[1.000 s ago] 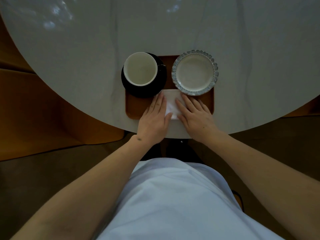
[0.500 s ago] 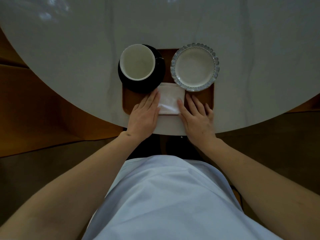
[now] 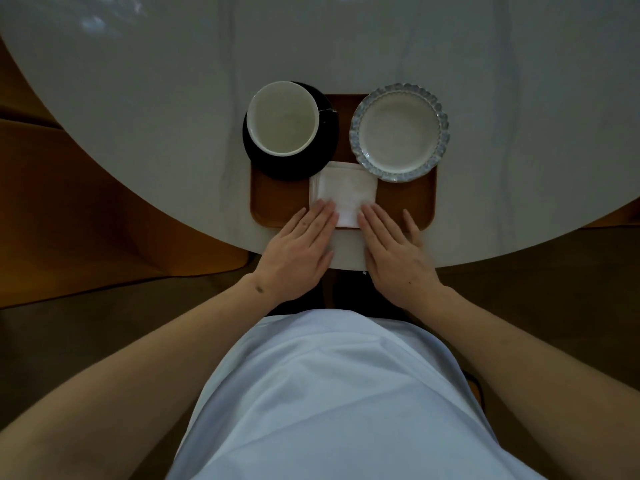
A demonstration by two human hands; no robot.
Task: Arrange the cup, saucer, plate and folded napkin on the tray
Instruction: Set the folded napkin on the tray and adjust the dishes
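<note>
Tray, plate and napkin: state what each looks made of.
Tray: probably wood or a wood-look laminate, warm brown with a smooth matte face and rounded corners. Plate: glazed ceramic by its soft sheen and scalloped, blue-grey speckled rim. Napkin: white cloth or thick paper, with visible layered fold edges; which one is unclear.

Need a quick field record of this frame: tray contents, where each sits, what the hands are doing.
surface: round pale table
tray: brown, at near table edge
saucer: black, far left of tray, overhanging its left and far edges
cup: white inside, empty, on saucer
plate: scalloped rim, empty, far right of tray
napkin: white, folded square, centre front of tray
left hand: flat, fingertips on napkin's left near corner
right hand: flat, fingertips on napkin's right near corner
</note>
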